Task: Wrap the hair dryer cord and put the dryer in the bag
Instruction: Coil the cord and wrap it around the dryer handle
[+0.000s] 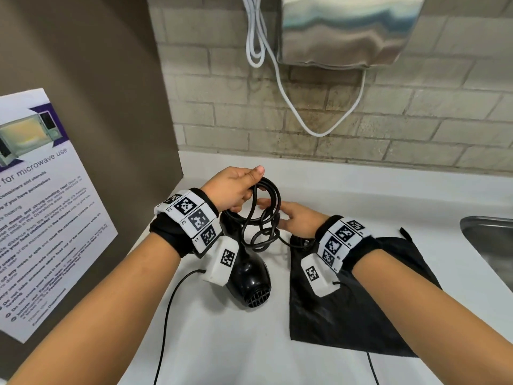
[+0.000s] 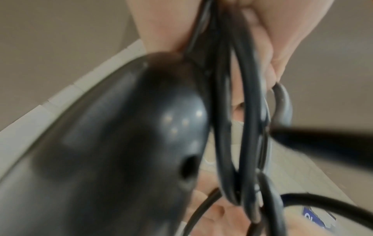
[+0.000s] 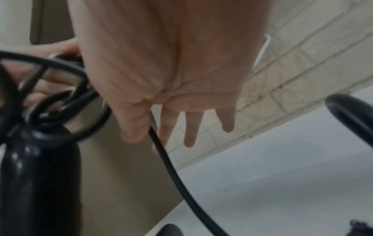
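Observation:
The black hair dryer [image 1: 249, 276] points its grille at me over the white counter [image 1: 361, 190]. My left hand [image 1: 241, 190] grips several black loops of its cord [image 1: 263, 215] at their top, beside the dryer's handle. The left wrist view shows the dryer body [image 2: 121, 143] close up and the cord loops [image 2: 248, 127] running under my fingers [image 2: 260, 52]. My right hand [image 1: 288, 218] reaches into the loops from the right. In the right wrist view a cord strand [image 3: 171, 167] runs out between thumb [image 3: 133, 127] and forefinger; the other fingers are straight. The black bag [image 1: 347, 315] lies flat under my right wrist.
A steel sink [image 1: 488, 240] is at the right edge. A brown side panel with a microwave poster [image 1: 41, 207] stands on the left. On the brick back wall hang a steel hand dryer [image 1: 347, 29] and a white cable [image 1: 277, 79]. Thin black wrist-camera cables [image 1: 169, 315] trail toward me.

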`<state>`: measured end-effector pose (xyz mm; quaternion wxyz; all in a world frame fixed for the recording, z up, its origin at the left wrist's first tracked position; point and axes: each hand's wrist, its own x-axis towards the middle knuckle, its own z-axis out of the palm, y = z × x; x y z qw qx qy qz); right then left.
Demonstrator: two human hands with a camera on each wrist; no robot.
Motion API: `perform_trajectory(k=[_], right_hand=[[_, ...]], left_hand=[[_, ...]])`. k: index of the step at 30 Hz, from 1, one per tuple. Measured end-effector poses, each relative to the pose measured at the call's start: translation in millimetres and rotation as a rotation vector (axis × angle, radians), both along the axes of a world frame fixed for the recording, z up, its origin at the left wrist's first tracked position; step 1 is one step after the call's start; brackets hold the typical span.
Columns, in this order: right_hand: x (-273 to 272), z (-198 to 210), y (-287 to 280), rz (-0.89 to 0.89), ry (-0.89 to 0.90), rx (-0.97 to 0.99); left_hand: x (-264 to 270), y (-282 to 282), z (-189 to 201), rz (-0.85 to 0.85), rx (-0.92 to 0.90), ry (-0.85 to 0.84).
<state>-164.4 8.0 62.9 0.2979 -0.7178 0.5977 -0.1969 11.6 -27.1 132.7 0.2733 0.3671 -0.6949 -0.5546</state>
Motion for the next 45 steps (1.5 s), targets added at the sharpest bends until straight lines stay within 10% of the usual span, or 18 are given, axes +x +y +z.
perform_trajectory(k=[10,16,31,41,45], right_hand=[[5,15,-6,-0.178,-0.461,-0.174],[-19,20,-19,-0.435,-0.354,-0.340],[-96,-29,-5,-0.799,-0.100,-0.010],[-64,-24,-5,-0.562,0.218,0.140],[-37,-5,-5,-0.298,0.088,-0.211]], left_hand=[[3,-5,0,0.034,0.028,0.024],[1,2,1,0.013,-0.013,0.006],[7,8,-1,-0.004,-0.029,-0.005],[-4,9,-1,-0.025,-0.021,-0.008],[-2,6,0,-0.011,-0.022,0.000]])
